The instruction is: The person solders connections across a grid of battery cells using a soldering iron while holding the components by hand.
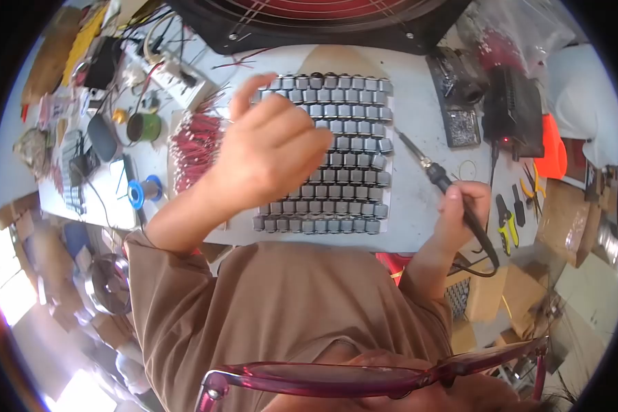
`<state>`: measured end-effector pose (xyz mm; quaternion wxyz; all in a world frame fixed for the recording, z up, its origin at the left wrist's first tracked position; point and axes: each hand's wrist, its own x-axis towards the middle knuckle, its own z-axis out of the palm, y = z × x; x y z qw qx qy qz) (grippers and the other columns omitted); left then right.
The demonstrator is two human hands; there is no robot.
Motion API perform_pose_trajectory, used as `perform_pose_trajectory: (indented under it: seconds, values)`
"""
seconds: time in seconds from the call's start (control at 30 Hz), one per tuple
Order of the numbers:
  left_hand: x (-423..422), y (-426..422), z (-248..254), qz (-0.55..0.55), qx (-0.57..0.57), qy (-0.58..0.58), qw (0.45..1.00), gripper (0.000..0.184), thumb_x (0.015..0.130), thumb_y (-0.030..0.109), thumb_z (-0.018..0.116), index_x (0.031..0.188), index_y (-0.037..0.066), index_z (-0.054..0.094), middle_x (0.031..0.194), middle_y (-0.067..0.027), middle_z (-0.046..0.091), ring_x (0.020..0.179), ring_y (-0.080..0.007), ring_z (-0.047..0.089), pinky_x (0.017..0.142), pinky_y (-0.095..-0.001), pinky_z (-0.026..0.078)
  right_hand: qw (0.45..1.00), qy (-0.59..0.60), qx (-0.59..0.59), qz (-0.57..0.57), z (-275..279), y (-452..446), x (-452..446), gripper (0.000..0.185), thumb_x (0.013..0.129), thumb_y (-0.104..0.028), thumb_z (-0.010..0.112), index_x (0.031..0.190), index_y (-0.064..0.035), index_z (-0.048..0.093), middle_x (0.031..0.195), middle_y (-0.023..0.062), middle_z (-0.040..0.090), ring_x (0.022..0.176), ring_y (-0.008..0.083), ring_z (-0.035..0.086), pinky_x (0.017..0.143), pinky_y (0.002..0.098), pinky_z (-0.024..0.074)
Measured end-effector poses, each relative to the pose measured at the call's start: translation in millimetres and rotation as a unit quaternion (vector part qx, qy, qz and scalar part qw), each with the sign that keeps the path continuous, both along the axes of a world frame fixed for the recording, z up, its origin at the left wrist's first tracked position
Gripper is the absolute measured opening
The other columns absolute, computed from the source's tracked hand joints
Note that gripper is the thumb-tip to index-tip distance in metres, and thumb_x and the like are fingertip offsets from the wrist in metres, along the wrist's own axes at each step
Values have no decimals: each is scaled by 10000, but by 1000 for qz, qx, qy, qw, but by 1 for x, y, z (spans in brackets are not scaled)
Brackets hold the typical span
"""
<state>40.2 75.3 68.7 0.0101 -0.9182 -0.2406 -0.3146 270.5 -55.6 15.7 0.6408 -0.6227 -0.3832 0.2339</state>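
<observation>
My right hand (463, 209) is wrapped round the handle of a soldering iron (440, 175), whose tip points up and to the left, just off the block of parts. Over the left half of the block hovers my left hand (275, 147), its fingers curled in a pinch and one outer finger stuck out. Whatever the pinch holds is hidden. Beneath it, small grey metal-cased parts (350, 144) stand in tight rows on the white table (412, 89). A bundle of red wires (196, 144) with pale ends lies left of them.
A large black fan (323, 34) stands at the back. On the right are a soldering station (511, 113), yellow-handled cutters (507, 226) and an orange piece (551, 147). Leftward are a blue solder spool (145, 191), a green roll (144, 127) and a power strip (182, 81).
</observation>
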Motion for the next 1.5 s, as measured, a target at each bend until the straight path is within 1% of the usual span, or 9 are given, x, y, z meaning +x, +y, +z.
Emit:
perform_pose_trajectory:
  seconds: [0.03,0.1,0.3,0.43,0.7,0.8,1.23,1.3,1.5]
  values:
    - [7,-1,-9,-17,-29,-11,999,184,544,46,682,682,137,602,610,31,471,605,-142,473,860,-421,353,1000,-9,20,-4,-7,0,-1,170,739,-75,609,827,-22,474,713,22,478,579,60,416,538,192,351]
    - [18,-1,-24,-39,-57,-25,997,181,545,41,678,682,126,596,605,30,459,600,-142,468,850,-418,356,999,-4,31,15,-17,-4,1,160,738,-56,600,829,-18,474,721,29,478,596,67,419,549,194,355]
    - [37,2,-41,-69,-72,-28,995,201,549,33,676,717,109,596,617,16,445,601,-153,461,838,-419,365,999,-37,17,21,-28,-6,0,156,734,-39,594,825,-7,472,715,46,476,595,78,424,548,203,362]
    - [42,4,-46,-66,-90,-23,993,209,547,30,674,724,104,590,625,9,447,616,-163,463,822,-421,374,999,-14,4,30,-24,-5,0,153,734,-24,588,829,-7,469,712,49,478,599,82,429,544,206,365]
    - [43,5,-49,-59,-104,-8,993,193,560,33,665,721,100,583,632,0,452,620,-176,463,808,-418,378,999,24,-2,40,-21,-1,-4,166,736,9,571,844,-4,446,694,53,496,554,67,427,521,191,366]
    - [42,6,-50,-59,-106,-6,993,181,566,32,660,715,98,580,635,-4,455,622,-179,464,810,-413,377,999,27,-7,38,-22,-2,-3,175,736,11,573,852,-4,442,700,57,501,562,67,432,525,191,369]
    - [43,7,-53,-48,-116,3,992,170,577,40,652,716,102,577,656,-7,474,648,-183,474,827,-412,371,999,6,-12,39,-24,-3,-3,166,737,-21,592,837,-4,460,719,57,498,587,74,438,545,198,373]
    - [41,7,-49,-40,-119,14,992,173,579,41,652,721,104,577,658,-7,477,652,-184,476,829,-412,370,999,-21,-12,25,-24,-4,-2,167,737,-20,591,839,-2,461,727,59,496,589,77,437,546,201,375]
    - [35,6,-51,-41,-126,20,991,176,590,47,655,736,106,576,673,-6,487,667,-183,481,833,-410,368,999,-9,0,47,-17,0,-8,157,745,-10,580,843,0,459,724,56,493,584,77,435,539,198,372]
